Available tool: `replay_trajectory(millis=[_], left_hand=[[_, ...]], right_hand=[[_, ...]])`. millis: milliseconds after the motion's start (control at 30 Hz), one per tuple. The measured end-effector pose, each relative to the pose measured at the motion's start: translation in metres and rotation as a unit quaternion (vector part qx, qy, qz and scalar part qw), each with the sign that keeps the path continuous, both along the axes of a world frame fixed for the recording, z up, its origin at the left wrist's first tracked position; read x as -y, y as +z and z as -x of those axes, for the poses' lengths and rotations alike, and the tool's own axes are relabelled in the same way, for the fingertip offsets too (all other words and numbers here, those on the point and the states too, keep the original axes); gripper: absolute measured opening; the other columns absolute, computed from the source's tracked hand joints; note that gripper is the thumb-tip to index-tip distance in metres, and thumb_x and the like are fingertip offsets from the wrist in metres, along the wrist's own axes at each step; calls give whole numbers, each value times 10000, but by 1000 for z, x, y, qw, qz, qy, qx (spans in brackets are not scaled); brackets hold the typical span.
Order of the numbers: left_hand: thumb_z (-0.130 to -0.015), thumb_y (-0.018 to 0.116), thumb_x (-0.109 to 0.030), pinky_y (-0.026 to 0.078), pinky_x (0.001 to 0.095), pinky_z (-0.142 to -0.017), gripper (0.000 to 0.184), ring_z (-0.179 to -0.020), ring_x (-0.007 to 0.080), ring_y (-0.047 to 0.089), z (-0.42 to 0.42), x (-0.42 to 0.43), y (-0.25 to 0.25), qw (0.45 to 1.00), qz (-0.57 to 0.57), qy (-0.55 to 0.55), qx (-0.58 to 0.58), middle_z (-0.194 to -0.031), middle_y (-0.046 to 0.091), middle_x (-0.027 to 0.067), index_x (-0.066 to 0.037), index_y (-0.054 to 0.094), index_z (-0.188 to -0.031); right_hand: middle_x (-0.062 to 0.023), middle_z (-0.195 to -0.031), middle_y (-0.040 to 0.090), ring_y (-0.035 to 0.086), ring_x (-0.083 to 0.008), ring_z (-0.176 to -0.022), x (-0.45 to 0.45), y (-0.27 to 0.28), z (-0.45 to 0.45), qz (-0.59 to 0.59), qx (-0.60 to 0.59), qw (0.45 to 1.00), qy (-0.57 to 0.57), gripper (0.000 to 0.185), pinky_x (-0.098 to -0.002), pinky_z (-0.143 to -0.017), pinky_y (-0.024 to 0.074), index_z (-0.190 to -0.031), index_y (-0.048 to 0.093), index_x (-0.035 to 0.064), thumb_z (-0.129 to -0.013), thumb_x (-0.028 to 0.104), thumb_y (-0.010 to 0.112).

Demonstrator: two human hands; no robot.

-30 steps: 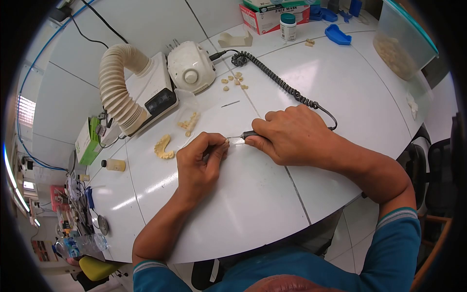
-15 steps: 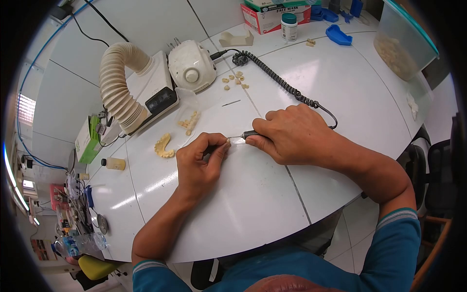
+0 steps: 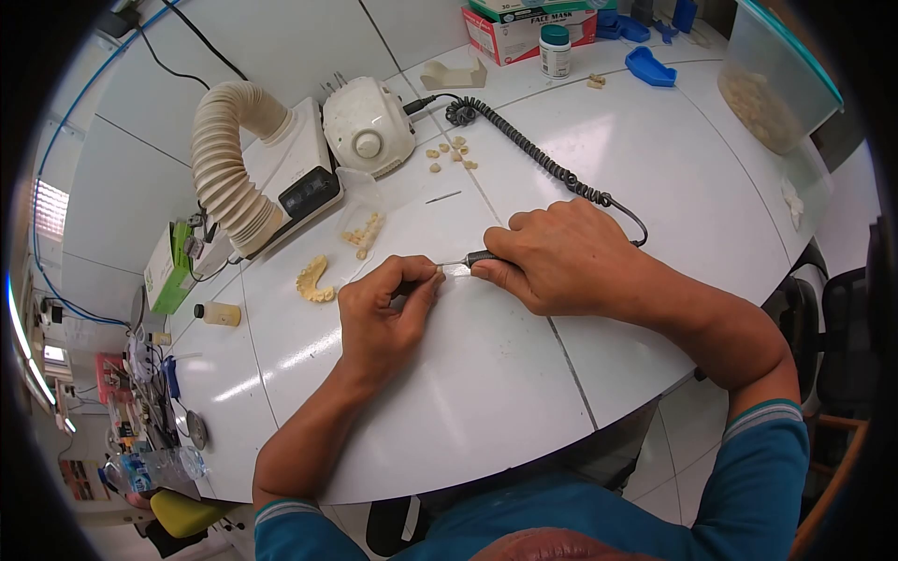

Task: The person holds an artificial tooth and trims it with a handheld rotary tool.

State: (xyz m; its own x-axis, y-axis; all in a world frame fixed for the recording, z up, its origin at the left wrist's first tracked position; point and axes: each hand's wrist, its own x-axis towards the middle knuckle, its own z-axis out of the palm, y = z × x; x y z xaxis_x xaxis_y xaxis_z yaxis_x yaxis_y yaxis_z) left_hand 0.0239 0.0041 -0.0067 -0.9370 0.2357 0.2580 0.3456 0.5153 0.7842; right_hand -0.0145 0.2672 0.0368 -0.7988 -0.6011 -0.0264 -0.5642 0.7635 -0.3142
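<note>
My right hand [image 3: 552, 257] is wrapped round a dark rotary handpiece [image 3: 480, 256], its thin metal bit pointing left. A coiled black cord [image 3: 528, 148] runs from it to a cream control unit [image 3: 369, 128]. Between thumb and index finger, my left hand [image 3: 388, 304] pinches a small pale dental piece, mostly covered by the fingertips; it looks like a tooth. The bit's tip meets or nearly meets this piece. Left of my left hand lies a yellowish dental arch model [image 3: 314, 280]. Beyond it, a clear plastic bag [image 3: 360, 196] holds several tooth-like pieces.
Several loose tooth pieces [image 3: 458, 142] and a thin metal bur [image 3: 443, 197] lie ahead. A ribbed suction hose [image 3: 220, 164] arches at left, near a small bottle [image 3: 218, 314]. Far back are a white jar [image 3: 555, 54], blue trays [image 3: 651, 67] and a clear tub [image 3: 776, 89].
Almost nothing differs. Both hands keep their hold and place, with at most a tiny shift of the fingers at the bit.
</note>
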Motion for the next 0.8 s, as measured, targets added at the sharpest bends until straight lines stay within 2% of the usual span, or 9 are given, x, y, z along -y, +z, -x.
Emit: replay_trajectory(millis=[133,233,367,467,533,633,800], left_hand=[[-1022,775,57,634,263,-827,54,-877,113,765,0,-1,1,1000,2,5,0,-1001,810,89,54,749,-1069],[-983,807,29,656,289,-765,56,-854,164,815,2,-1,-3,1000,-10,13,-17,-957,838,110,31,774,-1028],[-976,811,31,662,292,-773,65,-869,169,818,1,-1,-2,1000,-3,12,-28,-981,842,117,34,776,-1031],[-972,815,30,665,297,-781,71,-876,175,821,1,-1,-2,999,5,11,-36,-998,844,122,35,777,-1032],[-970,818,28,667,300,-786,74,-880,179,823,1,-1,-1,999,7,11,-31,-1005,845,125,35,777,-1031],[-991,789,63,655,286,-833,59,-886,125,778,0,-2,3,1000,16,4,-23,-1024,826,107,48,770,-1045],[-990,790,59,652,282,-827,59,-873,126,776,0,-2,2,1000,12,5,-22,-1007,825,106,48,768,-1044]], right_hand=[[-154,-828,777,780,-383,-782,0,-1,0,0,1,1000,-3,462,-512,-689,592,-1013,802,86,-1117,494,611],[-154,-831,777,780,-384,-784,1,1,0,-2,4,1000,-3,463,-514,-691,592,-1015,801,85,-1117,495,610],[-154,-833,777,781,-384,-786,0,-1,-1,-2,-4,1000,-3,467,-512,-691,593,-1014,801,85,-1119,496,606],[-109,-783,712,725,-355,-710,0,-4,-1,-1,-13,1000,5,455,-512,-652,543,-969,734,79,-1137,483,607],[-109,-784,713,725,-357,-713,0,-3,-1,-2,-9,1000,4,455,-514,-655,544,-969,734,79,-1136,483,608],[-141,-815,755,762,-375,-760,0,-1,0,-2,-5,1000,2,463,-513,-674,575,-996,777,80,-1126,490,605],[-159,-828,777,781,-382,-776,0,-1,0,-3,-3,1000,0,472,-504,-684,596,-1010,802,78,-1120,494,606]])
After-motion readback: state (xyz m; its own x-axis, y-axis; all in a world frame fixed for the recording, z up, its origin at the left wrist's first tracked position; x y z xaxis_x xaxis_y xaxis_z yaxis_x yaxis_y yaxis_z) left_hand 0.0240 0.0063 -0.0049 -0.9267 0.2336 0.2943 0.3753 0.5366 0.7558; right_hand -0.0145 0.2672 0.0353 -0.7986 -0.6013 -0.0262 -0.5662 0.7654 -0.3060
